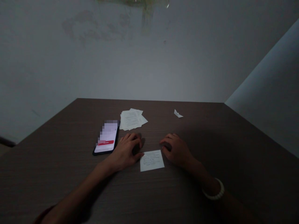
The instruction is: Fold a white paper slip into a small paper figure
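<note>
A small sheet of printed paper (152,161) lies flat on the table between my hands. My left hand (128,150) rests on the table, its thumb tip at the sheet's upper left corner and its other fingers loosely curved and apart. On the other side, my right hand (177,149) sits beside the sheet's upper right corner with fingers bent and a gap between thumb and forefinger; nothing shows in it. Beyond the right hand stands a small folded paper boat (178,114). A loose stack of printed papers (131,119) lies past my left hand.
A smartphone (106,137) with its screen lit lies just left of my left hand. The dark wooden table (58,149) meets a pale stained wall (149,68) at its far edge, and another wall surface (268,93) borders it on the right.
</note>
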A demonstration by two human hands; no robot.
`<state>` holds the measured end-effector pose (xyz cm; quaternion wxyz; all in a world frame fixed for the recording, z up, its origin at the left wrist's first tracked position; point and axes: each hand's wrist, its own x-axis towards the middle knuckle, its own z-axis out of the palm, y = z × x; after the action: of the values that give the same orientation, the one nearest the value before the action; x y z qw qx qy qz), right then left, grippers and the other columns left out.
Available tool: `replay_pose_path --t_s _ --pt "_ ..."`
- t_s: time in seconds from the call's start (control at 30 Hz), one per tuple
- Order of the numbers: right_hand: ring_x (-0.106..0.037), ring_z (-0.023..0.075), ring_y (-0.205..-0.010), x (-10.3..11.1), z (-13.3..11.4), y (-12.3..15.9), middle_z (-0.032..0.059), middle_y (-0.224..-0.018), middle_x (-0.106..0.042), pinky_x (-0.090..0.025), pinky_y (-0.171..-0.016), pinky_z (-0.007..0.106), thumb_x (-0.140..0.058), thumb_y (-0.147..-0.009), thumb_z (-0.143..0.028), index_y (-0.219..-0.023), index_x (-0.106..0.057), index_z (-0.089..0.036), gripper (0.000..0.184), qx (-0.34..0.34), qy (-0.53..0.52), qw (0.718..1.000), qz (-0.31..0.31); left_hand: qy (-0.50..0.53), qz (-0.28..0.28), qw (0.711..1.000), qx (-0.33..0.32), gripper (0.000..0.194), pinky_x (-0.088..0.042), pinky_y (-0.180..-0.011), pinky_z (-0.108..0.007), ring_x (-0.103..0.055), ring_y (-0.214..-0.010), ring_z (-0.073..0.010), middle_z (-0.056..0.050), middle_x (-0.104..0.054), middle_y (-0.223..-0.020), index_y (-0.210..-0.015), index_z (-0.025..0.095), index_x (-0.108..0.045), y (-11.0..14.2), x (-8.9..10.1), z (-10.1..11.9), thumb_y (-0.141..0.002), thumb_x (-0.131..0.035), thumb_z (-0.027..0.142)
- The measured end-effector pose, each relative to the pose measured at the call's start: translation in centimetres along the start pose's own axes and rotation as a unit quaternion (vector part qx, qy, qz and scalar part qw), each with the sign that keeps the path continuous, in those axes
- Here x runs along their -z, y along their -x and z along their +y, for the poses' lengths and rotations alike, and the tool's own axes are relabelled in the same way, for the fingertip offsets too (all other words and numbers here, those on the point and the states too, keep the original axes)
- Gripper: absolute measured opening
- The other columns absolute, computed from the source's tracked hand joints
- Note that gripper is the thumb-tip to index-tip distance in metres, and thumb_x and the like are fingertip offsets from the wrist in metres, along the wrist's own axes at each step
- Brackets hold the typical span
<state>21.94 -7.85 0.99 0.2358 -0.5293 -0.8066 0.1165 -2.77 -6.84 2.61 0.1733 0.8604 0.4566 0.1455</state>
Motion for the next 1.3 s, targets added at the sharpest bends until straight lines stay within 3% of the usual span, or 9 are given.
replay_pose_path --t_s 0.1,0.27,0.5,0.73,1.0,1.3 --pt "-0.055 0.0198 -0.091 -0.1 -0.4 0.1 0.0047 -0.095 -0.065 -0.044 -0.081 0.032 -0.065 -0.083 -0.020 -0.091 -0.069 -0.020 0.009 0.049 -0.010 0.999 -0.009 -0.001 0.001 1.000 -0.004 0.018 -0.042 -0.095 -0.048 -0.048 -0.109 -0.0292 -0.008 -0.054 -0.116 -0.089 0.019 -0.060 0.1 0.0 0.0 -0.079 -0.069 0.031" --pt "-0.054 0.0210 -0.091 0.0 -1.4 0.4 0.0039 -0.097 -0.063 -0.043 -0.079 0.033 -0.080 -0.073 -0.035 -0.089 -0.068 -0.021 0.025 0.096 -0.011 0.994 -0.046 -0.011 0.008 1.000 -0.013 0.017 -0.043 -0.094 -0.048 -0.048 -0.111 -0.0300 -0.009 -0.053 -0.118 -0.090 0.019 -0.061 0.2 -0.2 -0.2 -0.081 -0.067 0.032" --pt "-0.055 0.0199 -0.089 -0.3 -1.5 0.4 0.0028 -0.094 -0.063 -0.042 -0.078 0.033 -0.082 -0.071 -0.033 -0.084 -0.065 -0.019 0.025 0.083 -0.012 0.995 -0.056 -0.013 -0.011 0.999 -0.041 0.012 -0.043 -0.092 -0.044 -0.050 -0.105 -0.0271 -0.008 -0.055 -0.109 -0.092 0.019 -0.061 0.2 -0.2 -0.1 -0.085 -0.062 0.029" --pt "-0.056 0.0199 -0.088 -0.3 -1.5 0.3 0.0026 -0.093 -0.065 -0.042 -0.077 0.032 -0.081 -0.074 -0.032 -0.091 -0.066 -0.020 0.025 0.069 -0.003 0.996 -0.053 -0.024 -0.018 0.999 -0.040 0.037 -0.044 -0.087 -0.044 -0.052 -0.101 -0.0289 -0.007 -0.056 -0.104 -0.093 0.019 -0.063 0.3 -0.5 0.5 -0.077 -0.072 0.051" --pt "-0.055 0.0190 -0.081 -0.2 -1.8 0.3 0.0009 -0.082 -0.066 -0.042 -0.070 0.031 -0.079 -0.076 -0.028 -0.093 -0.067 -0.020 0.023 0.069 -0.002 0.996 -0.059 -0.043 -0.014 0.999 -0.025 0.039 -0.046 -0.080 -0.040 -0.053 -0.096 -0.0283 -0.007 -0.057 -0.098 -0.088 0.018 -0.063 0.1 -0.6 0.6 -0.075 -0.074 0.053" --pt "-0.057 0.0204 -0.097 -0.4 -1.8 0.4 0.0041 -0.104 -0.067 -0.045 -0.085 0.033 -0.072 -0.081 -0.022 -0.106 -0.067 -0.021 0.025 0.104 -0.037 0.992 -0.065 -0.029 -0.024 0.999 -0.025 0.034 -0.045 -0.082 -0.041 -0.053 -0.097 -0.0278 -0.007 -0.058 -0.098 -0.086 0.018 -0.064 0.0 -0.5 0.7 -0.075 -0.076 0.047"
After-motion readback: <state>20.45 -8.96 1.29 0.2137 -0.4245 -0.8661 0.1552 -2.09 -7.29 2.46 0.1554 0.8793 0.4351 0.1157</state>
